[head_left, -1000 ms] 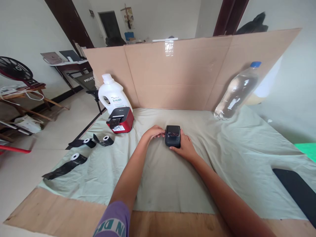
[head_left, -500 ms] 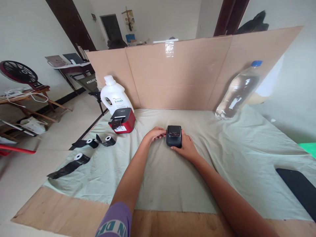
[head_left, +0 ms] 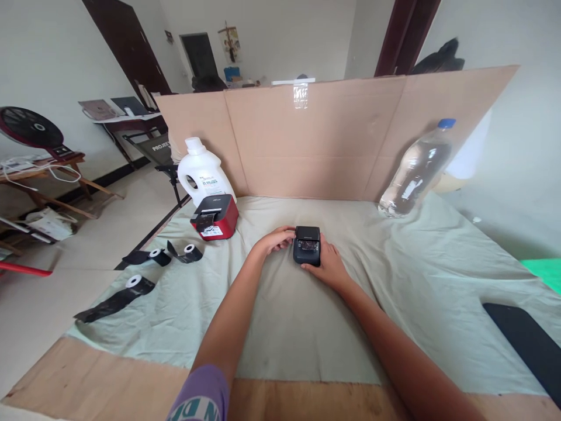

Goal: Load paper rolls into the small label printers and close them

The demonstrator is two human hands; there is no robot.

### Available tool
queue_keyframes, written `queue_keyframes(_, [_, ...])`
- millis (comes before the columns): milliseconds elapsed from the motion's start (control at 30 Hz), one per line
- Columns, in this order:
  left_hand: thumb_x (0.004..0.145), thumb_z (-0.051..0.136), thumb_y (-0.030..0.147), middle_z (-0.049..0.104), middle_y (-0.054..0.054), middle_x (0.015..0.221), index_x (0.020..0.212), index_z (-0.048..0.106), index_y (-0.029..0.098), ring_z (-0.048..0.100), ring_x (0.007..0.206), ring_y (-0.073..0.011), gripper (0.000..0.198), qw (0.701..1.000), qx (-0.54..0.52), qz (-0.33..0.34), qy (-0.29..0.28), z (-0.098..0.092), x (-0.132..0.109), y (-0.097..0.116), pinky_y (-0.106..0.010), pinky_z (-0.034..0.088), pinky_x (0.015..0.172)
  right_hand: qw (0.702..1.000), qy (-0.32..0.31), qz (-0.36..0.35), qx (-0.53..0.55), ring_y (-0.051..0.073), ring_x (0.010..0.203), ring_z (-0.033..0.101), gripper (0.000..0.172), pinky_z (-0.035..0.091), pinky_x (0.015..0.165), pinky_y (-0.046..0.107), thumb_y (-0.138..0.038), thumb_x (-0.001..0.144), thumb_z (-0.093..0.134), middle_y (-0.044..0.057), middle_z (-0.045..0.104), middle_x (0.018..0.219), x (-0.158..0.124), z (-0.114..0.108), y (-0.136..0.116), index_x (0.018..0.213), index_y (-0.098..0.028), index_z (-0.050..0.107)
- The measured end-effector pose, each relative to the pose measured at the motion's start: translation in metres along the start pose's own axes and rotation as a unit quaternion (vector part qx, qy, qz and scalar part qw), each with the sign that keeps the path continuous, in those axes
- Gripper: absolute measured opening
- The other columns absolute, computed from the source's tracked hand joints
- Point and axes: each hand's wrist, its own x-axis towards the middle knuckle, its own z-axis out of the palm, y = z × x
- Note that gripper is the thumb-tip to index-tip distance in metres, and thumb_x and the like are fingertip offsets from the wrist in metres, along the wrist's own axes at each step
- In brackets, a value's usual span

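A small black portable label printer (head_left: 306,255) rests on the pale green cloth (head_left: 302,327), with a dark glossy strip across its upper face. My right hand (head_left: 329,263) wraps its right side, thumb along the near edge and fingers behind. From the left, my left hand (head_left: 277,240) reaches its upper left edge with fingers curled and the tips against the casing. Some left fingertips are hidden. Further left sits a red and black printer (head_left: 218,217) with black film coming out of its front. Several black film rolls (head_left: 139,284) lie partly unwound near the cloth's left edge.
A white detergent jug (head_left: 205,169) stands behind the red printer. A cardboard panel (head_left: 307,140) closes off the back. A large clear bottle with a blue cap (head_left: 414,172) leans against it at right. A black phone-like slab (head_left: 526,339) lies at the right edge.
The black printer's top flap looks slightly raised, and more of the glossy strip shows below it. Both hands stay at its sides. The whole view has shifted slightly.
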Motion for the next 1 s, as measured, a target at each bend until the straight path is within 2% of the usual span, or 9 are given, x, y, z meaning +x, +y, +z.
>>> queue_keyframes(67, [0.073, 0.069, 0.034, 0.058, 0.005, 0.065, 0.13, 0.062, 0.03, 0.04, 0.047, -0.0069, 0.057, 0.999, 0.013, 0.035, 0.008, -0.001, -0.002, 0.001, -0.019, 0.022, 0.044, 1.0, -0.006, 0.0, -0.003, 0.037, 0.123, 0.054, 0.103, 0.037, 0.103, 0.052, -0.059, 0.077, 0.067, 0.018, 0.055, 0.139, 0.0, 0.0, 0.0, 0.156, -0.019, 0.014])
queue_keyframes(133, [0.075, 0.07, 0.038, 0.059, 0.004, 0.064, 0.129, 0.065, 0.027, 0.042, 0.05, -0.0078, 0.056, 0.996, 0.028, 0.068, 0.041, 0.0, 0.001, 0.003, -0.02, 0.027, 0.047, 1.0, -0.01, 0.007, -0.006, 0.038, 0.124, 0.054, 0.105, 0.037, 0.104, 0.052, -0.059, 0.077, 0.068, 0.018, 0.055, 0.139, 0.0, 0.001, 0.0, 0.156, -0.018, 0.013])
queue_keyframes(267, [0.081, 0.064, 0.044, 0.062, 0.0, 0.061, 0.104, 0.076, 0.015, 0.048, 0.054, -0.0106, 0.039, 0.982, 0.06, 0.11, 0.144, 0.006, 0.02, 0.009, -0.023, 0.035, 0.054, 1.0, -0.003, 0.016, -0.012, 0.04, 0.129, 0.051, 0.108, 0.034, 0.107, 0.053, -0.061, 0.076, 0.068, 0.021, 0.051, 0.144, 0.0, 0.003, 0.001, 0.156, -0.017, 0.011])
queue_keyframes(433, [0.082, 0.061, 0.049, 0.065, -0.005, 0.057, 0.071, 0.071, 0.015, 0.057, 0.062, -0.0164, 0.038, 0.967, 0.114, 0.113, 0.198, 0.012, 0.047, 0.016, -0.026, 0.04, 0.061, 1.0, -0.001, 0.014, -0.017, 0.039, 0.13, 0.051, 0.109, 0.034, 0.107, 0.052, -0.059, 0.076, 0.069, 0.022, 0.051, 0.144, -0.001, 0.002, -0.001, 0.156, -0.015, 0.01])
queue_keyframes(567, [0.077, 0.069, 0.041, 0.069, -0.004, 0.064, 0.076, 0.066, 0.017, 0.064, 0.073, -0.019, 0.024, 0.957, 0.138, 0.129, 0.219, 0.011, 0.053, 0.018, -0.027, 0.045, 0.069, 0.999, -0.015, 0.03, -0.023, 0.038, 0.135, 0.046, 0.111, 0.031, 0.111, 0.051, -0.058, 0.076, 0.07, 0.024, 0.044, 0.149, -0.001, 0.001, -0.002, 0.157, -0.012, 0.01])
queue_keyframes(667, [0.073, 0.072, 0.034, 0.072, -0.004, 0.076, 0.087, 0.065, 0.017, 0.067, 0.079, -0.0184, 0.023, 0.959, 0.158, 0.161, 0.174, 0.008, 0.045, 0.02, -0.028, 0.048, 0.074, 0.999, -0.018, 0.033, -0.023, 0.038, 0.136, 0.045, 0.111, 0.029, 0.113, 0.051, -0.058, 0.075, 0.07, 0.024, 0.044, 0.15, -0.001, 0.002, -0.002, 0.157, -0.011, 0.01])
queue_keyframes(833, [0.065, 0.074, 0.026, 0.075, -0.006, 0.09, 0.085, 0.072, 0.016, 0.07, 0.087, -0.0207, 0.022, 0.955, 0.221, 0.2, 0.004, 0.006, 0.028, 0.037, -0.028, 0.051, 0.079, 0.999, -0.022, 0.035, -0.023, 0.037, 0.137, 0.043, 0.111, 0.029, 0.113, 0.05, -0.057, 0.075, 0.071, 0.025, 0.045, 0.149, -0.001, 0.001, -0.002, 0.157, -0.01, 0.011])
queue_keyframes(900, [0.061, 0.075, 0.02, 0.076, -0.004, 0.092, 0.083, 0.075, 0.019, 0.069, 0.089, -0.021, 0.022, 0.938, 0.279, 0.203, -0.033, 0.01, 0.025, 0.049, -0.027, 0.05, 0.08, 0.999, -0.024, 0.038, -0.021, 0.037, 0.138, 0.043, 0.111, 0.028, 0.114, 0.05, -0.057, 0.075, 0.071, 0.025, 0.043, 0.151, -0.001, 0.001, -0.002, 0.157, -0.011, 0.011])
queue_keyframes(1000, [0.058, 0.074, 0.014, 0.076, -0.001, 0.085, 0.076, 0.076, 0.023, 0.068, 0.086, -0.0217, 0.021, 0.898, 0.394, 0.193, -0.035, 0.022, 0.026, 0.065, -0.027, 0.048, 0.078, 0.998, -0.028, 0.043, -0.021, 0.037, 0.139, 0.042, 0.112, 0.026, 0.115, 0.05, -0.056, 0.075, 0.072, 0.025, 0.041, 0.153, 0.0, 0.001, -0.003, 0.157, -0.011, 0.011])
